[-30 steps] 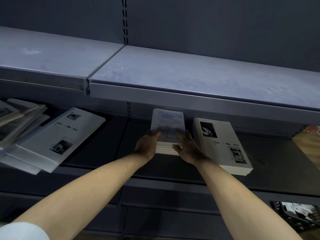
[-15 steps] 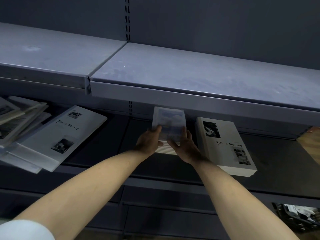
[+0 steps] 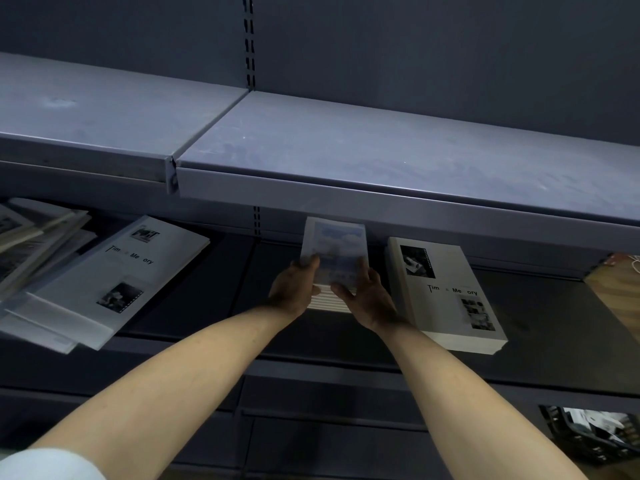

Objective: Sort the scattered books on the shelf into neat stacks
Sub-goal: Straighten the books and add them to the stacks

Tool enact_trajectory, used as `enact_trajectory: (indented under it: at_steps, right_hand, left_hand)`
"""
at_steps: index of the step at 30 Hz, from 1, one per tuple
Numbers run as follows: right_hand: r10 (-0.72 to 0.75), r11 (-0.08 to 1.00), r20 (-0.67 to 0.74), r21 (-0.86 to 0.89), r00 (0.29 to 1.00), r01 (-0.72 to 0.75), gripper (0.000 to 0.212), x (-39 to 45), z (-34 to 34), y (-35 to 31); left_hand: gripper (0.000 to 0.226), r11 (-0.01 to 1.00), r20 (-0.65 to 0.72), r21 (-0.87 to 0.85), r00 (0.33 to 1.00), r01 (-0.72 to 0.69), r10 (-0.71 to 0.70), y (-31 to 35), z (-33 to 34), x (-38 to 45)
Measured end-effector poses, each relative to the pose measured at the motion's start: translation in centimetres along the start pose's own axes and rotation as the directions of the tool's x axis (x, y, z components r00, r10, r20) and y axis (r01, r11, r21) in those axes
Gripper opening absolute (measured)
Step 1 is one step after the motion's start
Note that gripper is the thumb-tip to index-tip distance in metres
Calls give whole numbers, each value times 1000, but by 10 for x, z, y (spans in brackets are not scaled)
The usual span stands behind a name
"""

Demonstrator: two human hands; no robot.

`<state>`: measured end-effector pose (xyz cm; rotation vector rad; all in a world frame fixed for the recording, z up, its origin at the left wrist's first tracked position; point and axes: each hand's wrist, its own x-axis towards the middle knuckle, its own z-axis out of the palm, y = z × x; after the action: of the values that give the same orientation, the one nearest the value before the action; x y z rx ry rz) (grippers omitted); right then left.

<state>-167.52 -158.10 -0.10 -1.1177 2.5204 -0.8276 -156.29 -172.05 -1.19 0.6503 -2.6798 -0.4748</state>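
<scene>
Setting: likely a shop or stockroom. Grey metal gondola shelving [image 3: 398,157] with a slotted upright [image 3: 248,39] against a plain back panel. Multiple copies of one title [image 3: 446,292] lie on the lower shelf [image 3: 554,323]. Wooden floor [image 3: 620,289] at right edge, dimly lit.

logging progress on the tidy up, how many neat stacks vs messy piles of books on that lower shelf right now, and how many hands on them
Neat stacks: 2, the small blue-cover stack and the white-cover stack beside it
Messy piles: 1, the scattered heap at the left
Hands on books: 2, left hand and right hand, both holding the small blue-cover stack
Total: 5
</scene>
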Motion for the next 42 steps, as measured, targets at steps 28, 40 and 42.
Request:
enact_trajectory:
  at_steps: [28,40,42]
  right_hand:
    - [-268,905,-138,-376,954,200,59,-54,16,-40]
    - [-424,863,42,-285,905,418,53,-68,65,-106]
    - [-433,852,72,-292,899,434,54,-64,74,-119]
  left_hand:
    - [76,974,193,80,955,212,-224,15,-29,-54]
    - [58,903,173,332,923,273,-343,-41,-74,-116]
    - [56,892,141,360,929,273,-342,-57,-78,-125]
